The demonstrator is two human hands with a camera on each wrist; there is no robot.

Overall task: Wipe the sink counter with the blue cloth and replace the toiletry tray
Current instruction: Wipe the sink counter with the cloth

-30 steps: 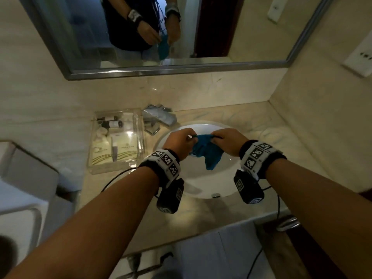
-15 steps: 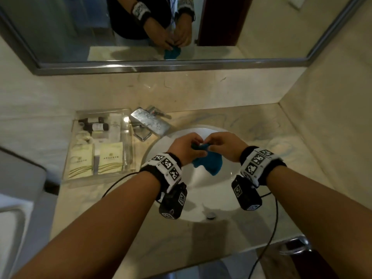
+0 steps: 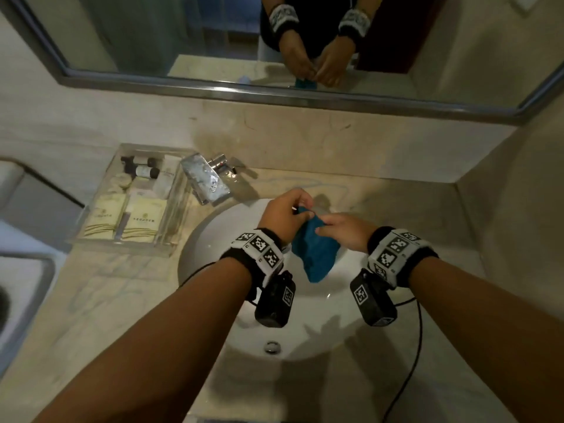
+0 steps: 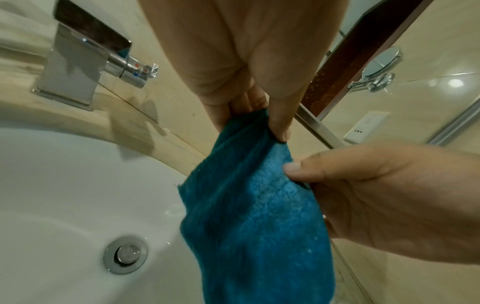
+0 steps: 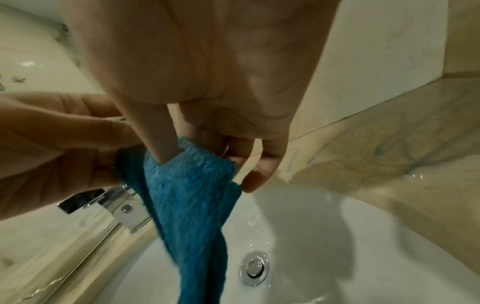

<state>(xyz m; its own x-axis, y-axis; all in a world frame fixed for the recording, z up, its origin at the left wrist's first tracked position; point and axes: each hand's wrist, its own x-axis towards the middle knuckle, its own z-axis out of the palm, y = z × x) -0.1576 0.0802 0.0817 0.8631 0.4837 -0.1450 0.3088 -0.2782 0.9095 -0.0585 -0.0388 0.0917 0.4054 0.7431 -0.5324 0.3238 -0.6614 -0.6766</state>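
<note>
The blue cloth (image 3: 316, 250) hangs over the white sink basin (image 3: 213, 239), held at its top edge by both hands. My left hand (image 3: 285, 213) pinches one top corner of the blue cloth (image 4: 255, 205) between thumb and fingers. My right hand (image 3: 341, 232) pinches the neighbouring part of the top edge of the blue cloth (image 5: 187, 195), thumb in front. The clear toiletry tray (image 3: 91, 236) with small bottles and cream sachets sits on the marble counter (image 3: 100, 300) left of the basin.
A chrome faucet (image 3: 206, 181) stands behind the basin, between the tray and my hands. The drain (image 3: 272, 347) lies near the basin's front. A mirror (image 3: 183, 41) spans the back wall and a side wall closes the right. Water drops lie on the counter (image 5: 415, 179).
The cloth has opened from a bunched wad into a hanging sheet. Both hands shifted their grip to its top edge and moved slightly apart. The head camera tilted down, closer over the basin.
</note>
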